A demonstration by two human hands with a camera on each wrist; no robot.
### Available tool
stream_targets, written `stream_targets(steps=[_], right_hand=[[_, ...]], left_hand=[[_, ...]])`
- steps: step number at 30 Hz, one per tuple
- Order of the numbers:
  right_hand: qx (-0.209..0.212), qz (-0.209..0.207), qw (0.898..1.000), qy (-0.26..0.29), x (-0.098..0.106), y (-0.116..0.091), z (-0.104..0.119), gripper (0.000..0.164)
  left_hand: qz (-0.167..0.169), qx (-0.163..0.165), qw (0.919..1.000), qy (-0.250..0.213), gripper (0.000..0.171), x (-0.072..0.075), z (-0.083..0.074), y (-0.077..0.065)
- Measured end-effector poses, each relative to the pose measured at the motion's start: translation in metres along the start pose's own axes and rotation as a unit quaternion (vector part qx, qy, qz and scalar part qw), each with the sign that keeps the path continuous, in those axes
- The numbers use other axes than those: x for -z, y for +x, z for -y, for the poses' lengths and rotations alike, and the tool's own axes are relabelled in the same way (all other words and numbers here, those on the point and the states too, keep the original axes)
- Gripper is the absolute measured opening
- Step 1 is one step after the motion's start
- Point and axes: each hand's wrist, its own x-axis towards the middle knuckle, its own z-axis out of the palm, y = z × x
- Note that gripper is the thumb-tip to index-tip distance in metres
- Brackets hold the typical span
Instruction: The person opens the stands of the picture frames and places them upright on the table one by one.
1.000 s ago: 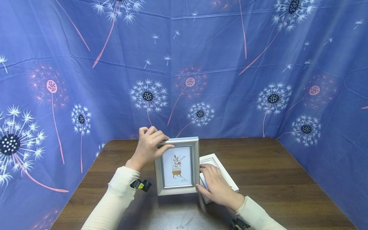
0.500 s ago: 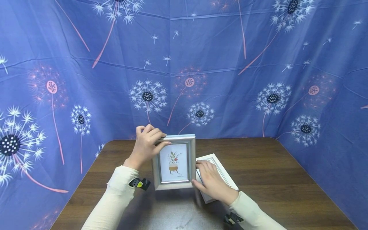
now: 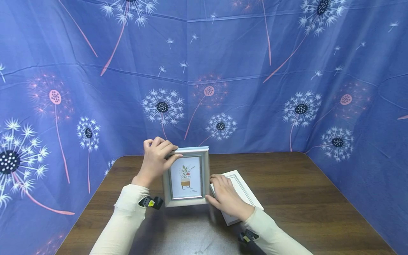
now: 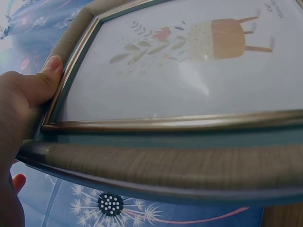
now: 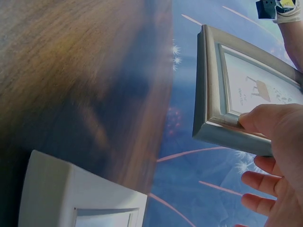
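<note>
A silver-grey picture frame [image 3: 186, 179] with a potted-plant print stands upright above the table, front towards me. My left hand [image 3: 155, 161] grips its upper left corner; in the left wrist view the thumb [image 4: 53, 68] lies on the front moulding. At the lower right side, my right hand [image 3: 228, 198] pinches the frame's edge. The right wrist view shows that thumb [image 5: 255, 119] on the front, with the index finger going behind and the other fingers off the frame. Under the right hand lies a white picture frame [image 3: 250, 193], partly covered by that hand.
The brown wooden table [image 3: 296, 198] extends around both frames. A blue dandelion-print cloth [image 3: 255, 71] hangs behind it and along both sides. Each wrist carries a small black camera [image 3: 151, 202].
Both hands have carried the silver-grey frame left and slightly up, away from the white frame. More of the white frame shows now, and it has stayed in place.
</note>
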Motion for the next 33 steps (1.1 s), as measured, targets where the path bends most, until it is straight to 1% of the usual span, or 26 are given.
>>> stream_targets(steps=[3, 8, 13, 17, 26, 33], right_hand=[[0.001, 0.011, 1.000, -0.007, -0.003, 0.004, 0.001, 0.046], [0.002, 0.018, 1.000, -0.005, -0.007, 0.008, 0.002, 0.047], [0.004, 0.018, 1.000, -0.008, -0.011, 0.012, 0.003, 0.048], [0.008, 0.010, 1.000, -0.011, -0.016, 0.016, 0.005, 0.048], [0.000, 0.024, 1.000, -0.001, -0.025, 0.024, 0.012, 0.047], [0.004, 0.023, 1.000, 0.000, -0.031, 0.027, 0.017, 0.047]], left_hand=[[0.003, 0.009, 0.9999, 0.006, 0.026, 0.002, 0.002, -0.002], [0.011, 0.029, 0.9995, 0.005, 0.026, 0.004, 0.005, -0.006], [0.017, 0.035, 0.9992, 0.007, 0.026, 0.005, 0.008, -0.009], [0.019, 0.045, 0.9988, 0.009, 0.024, 0.007, 0.011, -0.010], [0.021, 0.069, 0.9972, 0.018, 0.023, 0.014, 0.014, -0.016], [0.026, 0.095, 0.9949, 0.021, 0.025, 0.018, 0.017, -0.024]])
